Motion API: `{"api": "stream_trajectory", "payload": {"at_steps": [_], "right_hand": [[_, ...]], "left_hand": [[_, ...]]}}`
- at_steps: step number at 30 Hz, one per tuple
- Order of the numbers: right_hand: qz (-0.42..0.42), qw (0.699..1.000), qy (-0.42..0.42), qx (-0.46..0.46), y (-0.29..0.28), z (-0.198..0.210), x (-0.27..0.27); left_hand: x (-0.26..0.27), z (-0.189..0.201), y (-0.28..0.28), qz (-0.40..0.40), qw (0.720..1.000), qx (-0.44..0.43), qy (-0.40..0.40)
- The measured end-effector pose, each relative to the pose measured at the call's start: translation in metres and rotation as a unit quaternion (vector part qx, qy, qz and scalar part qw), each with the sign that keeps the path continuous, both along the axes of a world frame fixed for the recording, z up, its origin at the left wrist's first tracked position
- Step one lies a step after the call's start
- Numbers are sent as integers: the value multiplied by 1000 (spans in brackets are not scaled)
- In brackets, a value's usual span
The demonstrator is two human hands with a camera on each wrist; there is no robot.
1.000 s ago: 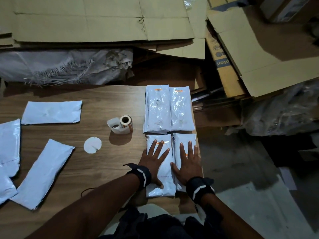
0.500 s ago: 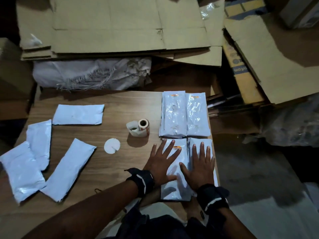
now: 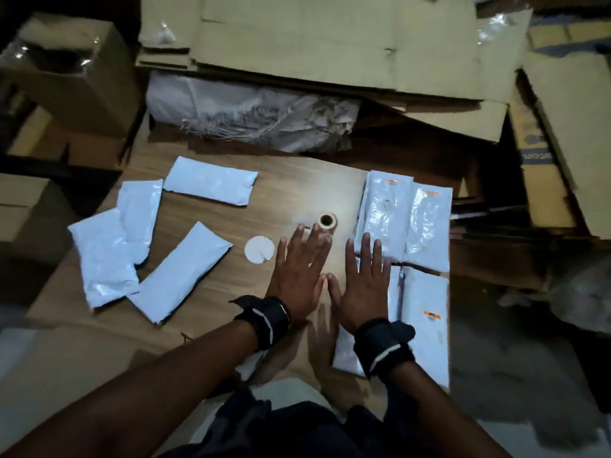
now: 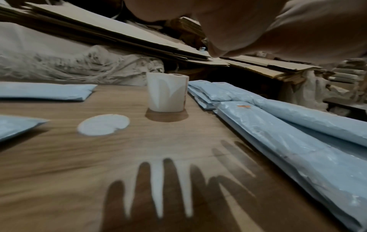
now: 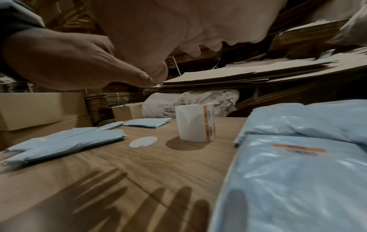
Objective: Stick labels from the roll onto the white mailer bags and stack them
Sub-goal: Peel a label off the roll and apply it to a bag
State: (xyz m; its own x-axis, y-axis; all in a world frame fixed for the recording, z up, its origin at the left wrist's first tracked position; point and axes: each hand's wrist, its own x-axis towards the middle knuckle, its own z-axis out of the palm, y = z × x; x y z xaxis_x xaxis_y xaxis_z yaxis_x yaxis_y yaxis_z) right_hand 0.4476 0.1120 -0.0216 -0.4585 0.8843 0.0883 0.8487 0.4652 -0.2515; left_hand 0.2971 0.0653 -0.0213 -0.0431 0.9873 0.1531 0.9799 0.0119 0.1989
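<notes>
Fingers (image 3: 299,246) of both hands spread flat, holding nothing; between labelled stack and next bag; label roll (image 3: 327,220) just beyond left hand (image 3: 297,276) fingertips, reach there next

Head view looks down; wrist views low, all share label roll (image 3: 327,220)

Left hand (image 3: 299,276) hides part of label roll (image 3: 327,221)
</notes>
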Motion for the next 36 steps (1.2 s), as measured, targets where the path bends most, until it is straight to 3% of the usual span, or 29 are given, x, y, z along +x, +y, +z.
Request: {"api": "stream_trajectory", "payload": {"at_steps": [11, 21, 24, 28, 32, 36], "right_hand": [[82, 996, -31, -27, -25, 5, -108], [117, 988, -58, -83, -51, -7, -205], [104, 985, -76, -116, -61, -16, -232], [51, 979, -27, -196, -69, -38, -254], [-33, 945, 19, -326, -73, -52, -272], [-65, 914, 54, -396, -73, -55, -280]], "left_hand": [[-110, -8, -47, 81, 996, -29, 10], [-220, -36, -89, 160, 981, -113, 0], [-248, -44, -100, 156, 979, -133, -20], [-273, -54, -104, 162, 965, -176, -108], [-295, -64, -101, 185, 934, -228, -203], [-310, -75, -96, 170, 920, -256, -244]]}}
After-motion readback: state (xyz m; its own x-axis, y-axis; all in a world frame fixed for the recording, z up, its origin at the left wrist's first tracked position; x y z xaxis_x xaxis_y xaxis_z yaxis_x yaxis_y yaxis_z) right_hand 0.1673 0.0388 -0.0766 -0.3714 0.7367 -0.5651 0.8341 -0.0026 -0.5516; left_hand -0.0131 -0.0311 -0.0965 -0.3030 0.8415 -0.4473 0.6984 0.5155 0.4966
